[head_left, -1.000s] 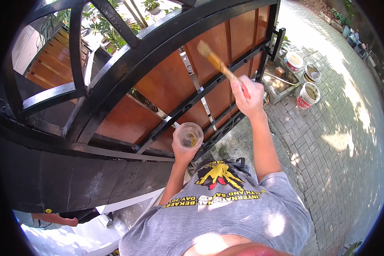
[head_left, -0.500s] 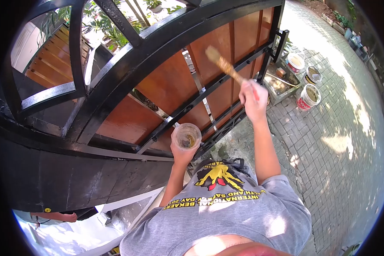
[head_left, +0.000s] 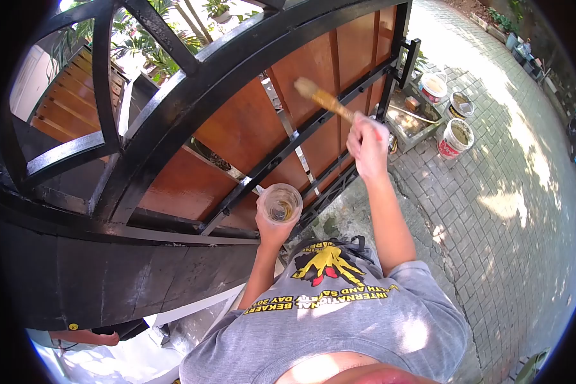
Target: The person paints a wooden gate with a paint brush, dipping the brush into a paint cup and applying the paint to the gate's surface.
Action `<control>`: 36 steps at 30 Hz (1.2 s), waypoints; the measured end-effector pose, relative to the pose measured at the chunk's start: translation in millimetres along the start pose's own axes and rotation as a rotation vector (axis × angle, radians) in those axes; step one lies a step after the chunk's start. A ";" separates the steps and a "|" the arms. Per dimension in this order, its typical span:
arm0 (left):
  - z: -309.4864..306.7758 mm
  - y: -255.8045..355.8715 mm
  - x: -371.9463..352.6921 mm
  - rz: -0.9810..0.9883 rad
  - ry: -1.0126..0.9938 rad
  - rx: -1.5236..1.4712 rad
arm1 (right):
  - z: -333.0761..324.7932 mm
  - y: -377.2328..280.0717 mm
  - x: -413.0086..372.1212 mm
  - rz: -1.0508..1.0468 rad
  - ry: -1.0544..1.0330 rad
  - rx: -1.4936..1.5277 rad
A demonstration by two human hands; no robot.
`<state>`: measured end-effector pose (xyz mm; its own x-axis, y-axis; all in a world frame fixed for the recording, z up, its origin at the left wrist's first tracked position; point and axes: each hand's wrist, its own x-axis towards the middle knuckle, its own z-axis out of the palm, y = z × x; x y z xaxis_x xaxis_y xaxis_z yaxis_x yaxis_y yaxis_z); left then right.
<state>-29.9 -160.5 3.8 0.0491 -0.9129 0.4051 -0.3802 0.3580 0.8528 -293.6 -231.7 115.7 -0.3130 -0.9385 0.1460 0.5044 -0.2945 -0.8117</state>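
– Well, where've we got the brush (head_left: 328, 102)?
– Up in front of the brown panels (head_left: 237, 131), bristles to the far left, handle end nearer us. Can't tell if the tip's touching the wood.
– And our R hand (head_left: 369, 146)?
– Fingers curled tight round the handle. We've got it well back from the bristles, prob. for reach & to spare our skin from anything wet.
– L hand (head_left: 271, 232)?
– Half-curled round the clear cup (head_left: 280, 203), nearer us & left of the R hand. Looks like a bit of yellowish liquid in it. We hold it mouth-up, prob. so nothing spills, and by the panels, prob. so the brush is never far off.
– What's round that?
– Black frame (head_left: 205, 86), arching over the panels, w/ bars across them. On the right, on grey paving (head_left: 441, 192), we see three tubs (head_left: 453, 139), well apart from us, maybe to leave standing room.
– Anyone else?
– Another person's bare limb (head_left: 86, 337), near left; arm or leg, can't tell.
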 end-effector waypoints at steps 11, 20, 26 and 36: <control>-11.1 1.7 -4.1 -0.016 0.031 0.009 | 1.8 45.3 4.3 0.053 0.128 -0.019; -20.3 -3.4 -8.0 -0.025 0.027 0.003 | 28.5 -10.1 25.7 -0.101 0.027 0.104; -22.2 -2.5 -8.4 0.015 0.019 0.009 | -2.3 44.7 9.7 0.108 0.127 0.035; -20.1 -6.5 -12.9 -0.046 0.024 -0.036 | 15.8 -13.4 26.8 -0.002 0.086 0.224</control>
<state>-9.5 -147.1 -0.4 0.0877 -0.9238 0.3726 -0.3439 0.3230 0.8817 -296.0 -255.7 139.4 -0.3764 -0.9220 0.0911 0.6667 -0.3378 -0.6644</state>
